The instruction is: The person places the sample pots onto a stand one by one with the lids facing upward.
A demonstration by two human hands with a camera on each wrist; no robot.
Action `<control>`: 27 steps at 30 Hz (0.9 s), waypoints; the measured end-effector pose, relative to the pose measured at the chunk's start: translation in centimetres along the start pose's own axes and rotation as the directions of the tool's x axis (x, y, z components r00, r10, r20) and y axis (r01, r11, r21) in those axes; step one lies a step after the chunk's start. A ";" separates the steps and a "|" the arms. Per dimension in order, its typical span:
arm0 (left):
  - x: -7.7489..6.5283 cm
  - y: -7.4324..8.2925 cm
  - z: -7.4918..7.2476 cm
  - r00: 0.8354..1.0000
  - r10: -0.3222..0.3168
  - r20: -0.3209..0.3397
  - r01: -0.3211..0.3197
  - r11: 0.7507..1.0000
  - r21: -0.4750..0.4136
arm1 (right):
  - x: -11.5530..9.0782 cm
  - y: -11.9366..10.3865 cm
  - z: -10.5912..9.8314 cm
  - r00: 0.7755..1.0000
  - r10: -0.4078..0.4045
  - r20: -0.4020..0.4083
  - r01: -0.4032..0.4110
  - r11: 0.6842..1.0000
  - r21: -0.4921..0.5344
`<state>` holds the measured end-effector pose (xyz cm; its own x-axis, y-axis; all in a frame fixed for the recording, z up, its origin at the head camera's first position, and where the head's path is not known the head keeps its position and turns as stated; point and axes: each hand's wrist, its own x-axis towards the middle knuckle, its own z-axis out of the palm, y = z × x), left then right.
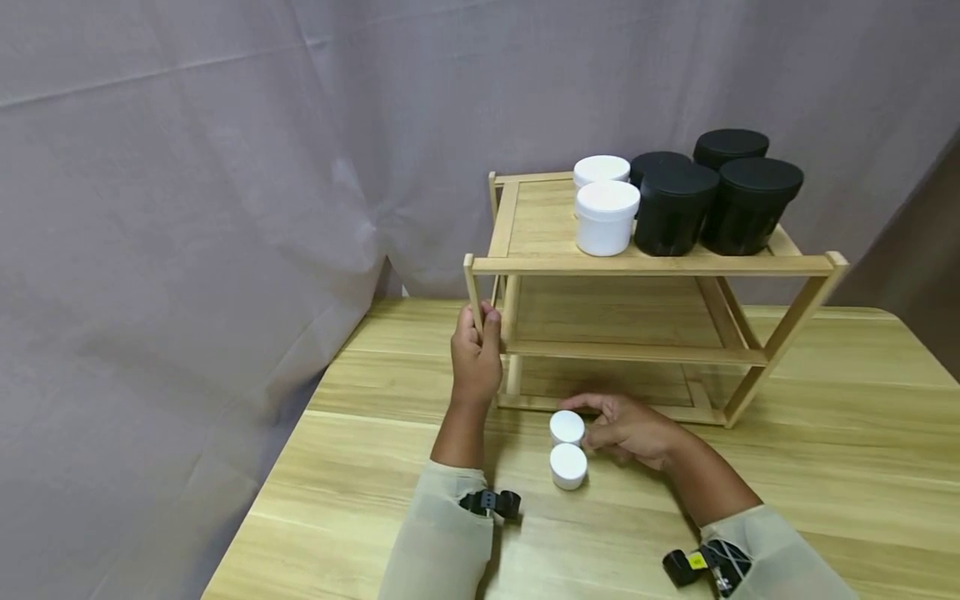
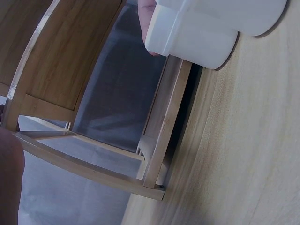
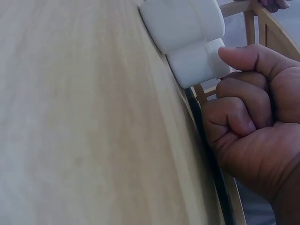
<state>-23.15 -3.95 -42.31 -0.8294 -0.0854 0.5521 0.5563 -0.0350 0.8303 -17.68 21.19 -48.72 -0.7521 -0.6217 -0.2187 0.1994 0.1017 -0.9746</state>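
My left hand [image 1: 477, 358] grips the front left post of a three-tier wooden shelf rack [image 1: 637, 353], just below its top tier. Two small white lidded jars [image 1: 568, 468] stand upright on the table, one behind the other, in front of the rack. With thumb and index finger, my right hand [image 1: 628, 429] holds the farther small white jar [image 1: 566, 425] at its lid. The right wrist view shows the thumb [image 3: 236, 57] at the lid's edge and the other fingers curled in. A fingertip [image 2: 146, 21] shows behind that jar in the left wrist view.
On the top tier, two larger white jars [image 1: 606, 221] stand beside several black jars [image 1: 672, 208] toward the right. A grey curtain [image 1: 225, 208] hangs behind and left of the wooden table [image 1: 337, 492]. The rack's lower tiers sit close beyond the small jars.
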 end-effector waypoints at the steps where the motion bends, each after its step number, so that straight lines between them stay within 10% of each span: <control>1: 0.0 0.0 0.0 1.000 0.002 0.000 -0.002 1.000 -0.004 | 0.1 0.0 0.0 1.000 0.003 0.002 -0.003 1.000 0.002; 27: 0.0 0.1 0.0 1.000 0.017 -0.004 -0.017 1.000 0.002 | 0.6 0.1 0.3 0.999 0.037 0.003 -0.037 0.998 -0.044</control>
<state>-23.08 -3.95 -42.24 -0.8198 -0.0895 0.5656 0.5700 -0.0317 0.8211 -17.93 20.63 -48.91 -0.7421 -0.6202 -0.2542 0.1988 0.1586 -0.9671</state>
